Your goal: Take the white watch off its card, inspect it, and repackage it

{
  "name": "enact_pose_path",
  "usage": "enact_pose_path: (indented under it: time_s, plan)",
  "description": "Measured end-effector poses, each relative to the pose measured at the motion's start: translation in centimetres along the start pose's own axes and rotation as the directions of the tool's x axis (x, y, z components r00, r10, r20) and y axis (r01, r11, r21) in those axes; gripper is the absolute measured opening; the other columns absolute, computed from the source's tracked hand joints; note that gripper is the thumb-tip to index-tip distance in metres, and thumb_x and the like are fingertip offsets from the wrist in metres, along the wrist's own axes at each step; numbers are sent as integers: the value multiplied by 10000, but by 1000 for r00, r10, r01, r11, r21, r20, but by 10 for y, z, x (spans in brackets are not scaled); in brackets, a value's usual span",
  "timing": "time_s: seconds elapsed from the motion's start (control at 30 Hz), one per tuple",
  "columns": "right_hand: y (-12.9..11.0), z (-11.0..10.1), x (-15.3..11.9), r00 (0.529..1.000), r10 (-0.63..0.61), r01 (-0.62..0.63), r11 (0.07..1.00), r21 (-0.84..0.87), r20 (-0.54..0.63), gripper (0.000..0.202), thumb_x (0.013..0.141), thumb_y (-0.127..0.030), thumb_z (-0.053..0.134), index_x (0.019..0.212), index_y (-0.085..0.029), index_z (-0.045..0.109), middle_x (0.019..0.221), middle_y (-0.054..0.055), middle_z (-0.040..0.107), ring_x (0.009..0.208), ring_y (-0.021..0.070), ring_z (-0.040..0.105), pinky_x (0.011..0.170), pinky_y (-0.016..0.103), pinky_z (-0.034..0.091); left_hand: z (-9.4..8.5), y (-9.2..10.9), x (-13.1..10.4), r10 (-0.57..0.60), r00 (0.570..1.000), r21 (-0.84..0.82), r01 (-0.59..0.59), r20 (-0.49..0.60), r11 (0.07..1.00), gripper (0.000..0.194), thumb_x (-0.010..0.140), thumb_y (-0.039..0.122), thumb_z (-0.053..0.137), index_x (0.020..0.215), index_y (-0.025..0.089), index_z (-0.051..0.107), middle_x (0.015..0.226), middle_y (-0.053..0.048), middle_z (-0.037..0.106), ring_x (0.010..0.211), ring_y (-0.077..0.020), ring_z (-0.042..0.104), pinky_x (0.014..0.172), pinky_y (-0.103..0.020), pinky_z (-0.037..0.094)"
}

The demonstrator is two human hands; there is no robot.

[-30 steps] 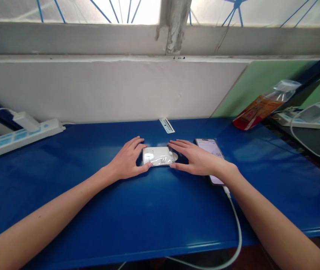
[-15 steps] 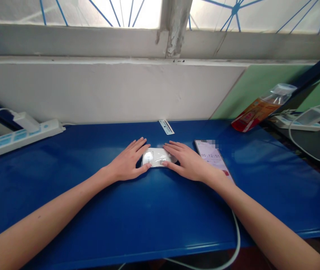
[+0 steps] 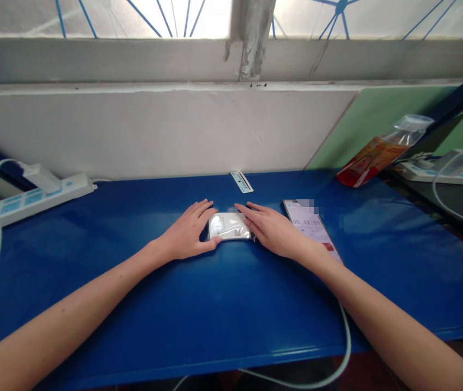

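A small flat white packet [image 3: 230,226] in shiny clear plastic lies on the blue table between my hands. My left hand [image 3: 188,230] rests at its left end, thumb at the near corner and fingers stretched out past the far corner. On the right end lies my right hand [image 3: 274,230], its fingers extended and touching the packet's far right part; its thumb is mostly hidden. Beside my right wrist is a phone [image 3: 311,227] with a timer on its screen, partly covered by my forearm.
A small white printed card [image 3: 241,182] lies near the wall. A bottle [image 3: 380,152] with a red and orange label leans at the back right. Power strips stand at the left [image 3: 70,190] and right [image 3: 438,174]. A white cable [image 3: 347,347] hangs over the table's front edge.
My right thumb has drawn off the packet's near edge and the right fingers have shifted, uncovering more of its right end. My left hand stays almost in place.
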State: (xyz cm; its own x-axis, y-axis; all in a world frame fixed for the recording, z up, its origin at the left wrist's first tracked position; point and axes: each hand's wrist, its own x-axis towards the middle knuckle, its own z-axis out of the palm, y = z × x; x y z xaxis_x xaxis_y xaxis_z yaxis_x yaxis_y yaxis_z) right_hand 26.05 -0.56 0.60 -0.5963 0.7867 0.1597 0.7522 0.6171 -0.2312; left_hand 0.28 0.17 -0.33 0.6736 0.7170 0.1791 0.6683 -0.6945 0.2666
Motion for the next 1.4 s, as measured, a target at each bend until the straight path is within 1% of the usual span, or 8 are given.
enact_pose_path:
  time_s: [0.2,0.57,0.67,0.8,0.93,1.1,1.3,1.4]
  plan:
    - [0,-1,-1,998,-52,52,998,-34,21,522,912,-78,385,1431,-93,441,1411,178,530,1362,297,428,1097,507,381,-2,2,2,24,999,11,-24,39,1000,649,890,486,526,1365,54,429,1491,-225,384,1434,-355,267,1173,-528,219]
    - [14,-8,2,997,-75,74,986,149,-3,480,916,-82,364,1357,-159,536,1387,123,568,1341,242,465,1068,451,438,-1,1,1,25,1000,-5,-25,5,1000,567,877,433,532,1331,103,451,1459,-209,435,1418,-353,306,1156,-539,255]
    - [17,-9,2,991,-90,101,989,107,-96,420,893,-68,419,1228,-179,647,1351,116,594,1275,253,526,1039,443,460,-1,3,0,-24,997,-1,24,-67,1000,533,808,354,580,1275,114,487,1395,-204,502,1356,-338,410,1129,-497,333]
    - [16,-11,2,984,-122,126,992,22,-130,252,890,-127,532,1004,-173,752,1116,110,703,1091,277,608,954,427,502,-2,5,0,-51,993,19,54,-104,998,515,764,332,588,1215,93,524,1340,-216,542,1310,-350,455,1110,-482,364]
    - [14,-11,3,992,-71,73,997,17,-105,263,905,-171,545,1090,-155,731,1029,119,711,977,266,633,877,405,529,-2,3,0,-1,996,1,1,-92,1000,528,787,321,548,1250,72,500,1346,-225,522,1325,-349,424,1127,-496,328]
    - [13,-13,2,994,-68,74,995,63,-91,307,910,-221,553,1184,-199,690,1069,103,704,1052,259,627,920,399,517,-2,-1,-1,46,999,-32,-47,-24,998,620,822,288,497,1390,64,389,1445,-230,429,1403,-359,313,1142,-543,264]
    - [8,-17,1,995,-67,73,993,93,-71,386,916,-296,565,1276,-177,636,1156,132,695,1091,264,632,952,405,510,-2,1,0,3,1000,0,-3,-1,1000,743,862,544,548,1425,92,372,1490,-221,387,1418,-370,287,1147,-545,240]
    - [8,-18,0,995,-72,77,993,87,-62,402,907,-321,590,1287,-195,631,1162,124,700,1099,269,632,957,420,513,0,1,0,-2,1000,3,2,-21,1000,697,865,557,558,1386,112,432,1469,-207,424,1406,-358,317,1139,-533,260]
